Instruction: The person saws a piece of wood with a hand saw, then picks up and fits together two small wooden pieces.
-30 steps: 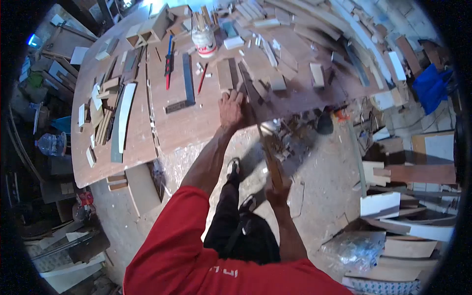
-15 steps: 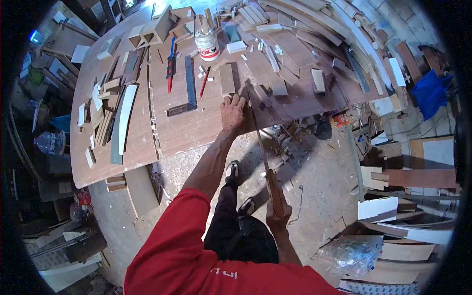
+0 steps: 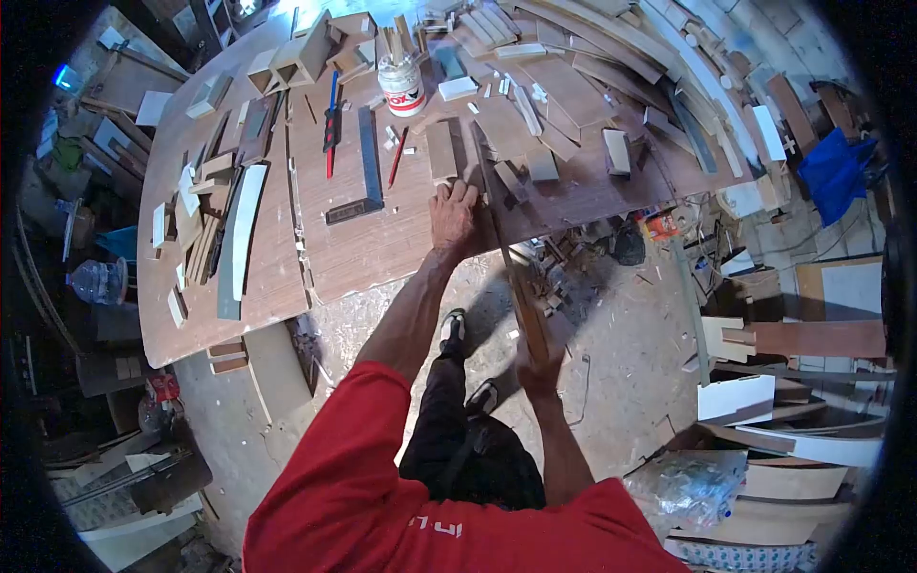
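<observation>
My right hand [image 3: 541, 371] is closed round the wooden handle of a handsaw [image 3: 527, 310], below the near edge of the table. The saw's long thin blade slants up and away over the edge, just right of my left hand [image 3: 453, 218]. My left fingers are curled down at the table edge, at the near end of a wooden block [image 3: 441, 151]; the palm hides part of what they press on. A red pencil [image 3: 397, 158] and a dark try square [image 3: 370, 162] lie to the left of the block.
On the table [image 3: 263, 320] stand a white tub [image 3: 402, 91] of sticks and open wooden boxes [image 3: 304, 59]. A red-and-blue tool [image 3: 331, 129] and white strips [image 3: 248, 224] lie leftward. Offcuts [image 3: 549, 277] litter the floor; boards [image 3: 812, 339] are stacked at right.
My right hand and the saw have moved up and forward, pushing the handle closer to the table edge. My left hand stays in nearly the same place.
</observation>
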`<state>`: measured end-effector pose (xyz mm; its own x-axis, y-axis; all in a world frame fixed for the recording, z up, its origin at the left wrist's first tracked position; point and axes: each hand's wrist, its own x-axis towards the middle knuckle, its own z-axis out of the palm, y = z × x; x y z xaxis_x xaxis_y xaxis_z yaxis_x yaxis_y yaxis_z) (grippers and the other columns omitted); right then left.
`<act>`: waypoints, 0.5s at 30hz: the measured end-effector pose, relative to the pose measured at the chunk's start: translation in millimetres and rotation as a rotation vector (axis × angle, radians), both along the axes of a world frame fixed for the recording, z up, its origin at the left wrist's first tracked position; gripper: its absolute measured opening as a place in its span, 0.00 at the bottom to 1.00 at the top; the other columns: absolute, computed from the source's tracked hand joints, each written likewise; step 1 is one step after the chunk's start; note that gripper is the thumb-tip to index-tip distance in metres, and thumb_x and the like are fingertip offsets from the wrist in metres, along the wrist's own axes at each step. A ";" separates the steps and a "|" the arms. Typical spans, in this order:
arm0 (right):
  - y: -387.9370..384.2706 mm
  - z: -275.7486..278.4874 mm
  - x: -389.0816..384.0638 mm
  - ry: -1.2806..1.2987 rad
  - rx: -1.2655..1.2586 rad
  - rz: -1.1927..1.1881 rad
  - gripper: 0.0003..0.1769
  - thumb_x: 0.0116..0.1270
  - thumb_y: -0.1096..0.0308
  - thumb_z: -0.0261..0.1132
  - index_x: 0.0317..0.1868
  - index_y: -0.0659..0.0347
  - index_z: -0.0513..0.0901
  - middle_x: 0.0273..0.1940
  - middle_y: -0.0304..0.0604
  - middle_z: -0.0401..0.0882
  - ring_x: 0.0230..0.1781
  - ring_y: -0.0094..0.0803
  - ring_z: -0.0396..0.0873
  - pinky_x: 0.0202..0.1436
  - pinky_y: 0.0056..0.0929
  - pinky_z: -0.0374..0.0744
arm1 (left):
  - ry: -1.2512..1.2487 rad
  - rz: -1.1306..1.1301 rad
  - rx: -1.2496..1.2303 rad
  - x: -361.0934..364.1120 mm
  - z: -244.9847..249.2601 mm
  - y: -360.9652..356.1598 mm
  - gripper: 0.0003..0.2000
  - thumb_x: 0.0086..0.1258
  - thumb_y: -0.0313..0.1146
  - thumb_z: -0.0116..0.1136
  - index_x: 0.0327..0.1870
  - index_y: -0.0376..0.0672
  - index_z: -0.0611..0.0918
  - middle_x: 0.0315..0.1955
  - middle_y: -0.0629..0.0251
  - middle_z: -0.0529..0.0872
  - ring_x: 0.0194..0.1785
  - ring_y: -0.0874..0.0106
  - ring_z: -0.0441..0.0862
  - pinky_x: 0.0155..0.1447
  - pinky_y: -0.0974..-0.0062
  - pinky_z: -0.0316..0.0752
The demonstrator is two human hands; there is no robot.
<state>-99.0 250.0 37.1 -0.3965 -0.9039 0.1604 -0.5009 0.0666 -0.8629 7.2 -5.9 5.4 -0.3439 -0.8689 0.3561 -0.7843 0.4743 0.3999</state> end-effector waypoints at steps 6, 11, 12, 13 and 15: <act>13.7 -2.7 -7.0 -0.084 0.255 -0.009 0.29 0.58 0.80 0.54 0.63 0.67 0.73 0.58 0.59 0.77 0.50 0.44 0.82 0.45 0.33 0.79 | -0.016 0.031 -0.121 -9.5 3.6 -10.4 0.07 0.63 0.32 0.51 0.40 0.49 0.77 0.40 0.65 0.75 0.48 0.59 0.71 0.46 0.58 0.66; 47.1 52.4 12.0 0.094 0.031 0.062 0.28 0.60 0.77 0.60 0.63 0.65 0.74 0.53 0.58 0.80 0.46 0.43 0.85 0.36 0.30 0.80 | -0.022 0.027 -0.067 -3.0 -8.1 -3.5 0.07 0.61 0.33 0.53 0.40 0.48 0.77 0.39 0.65 0.74 0.47 0.59 0.71 0.47 0.58 0.66; 46.7 62.7 14.4 0.010 -0.018 0.027 0.24 0.62 0.75 0.59 0.61 0.66 0.76 0.48 0.58 0.83 0.43 0.45 0.86 0.36 0.29 0.80 | -0.018 0.036 -0.063 -2.2 -7.2 -2.4 0.07 0.61 0.33 0.53 0.40 0.48 0.77 0.39 0.65 0.74 0.47 0.59 0.71 0.47 0.58 0.66; 51.2 45.5 15.8 -0.031 0.038 -0.038 0.22 0.63 0.74 0.59 0.59 0.66 0.77 0.44 0.58 0.84 0.40 0.44 0.86 0.36 0.30 0.80 | -0.018 0.015 -0.021 1.8 -7.1 12.4 0.08 0.60 0.33 0.54 0.40 0.47 0.77 0.40 0.64 0.74 0.47 0.59 0.71 0.47 0.58 0.65; 18.3 -5.7 -3.5 0.096 0.388 0.031 0.20 0.63 0.72 0.61 0.56 0.67 0.79 0.34 0.58 0.83 0.33 0.38 0.85 0.36 0.34 0.79 | 0.009 -0.011 -0.017 -3.6 9.1 4.8 0.11 0.58 0.35 0.56 0.42 0.47 0.77 0.40 0.63 0.74 0.47 0.58 0.71 0.47 0.59 0.64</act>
<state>-102.5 268.3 31.3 -0.3683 -0.9158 -0.1601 -0.5852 0.3622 -0.7255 3.6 -1.1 14.5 -0.3501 -0.8588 0.3739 -0.7753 0.4897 0.3989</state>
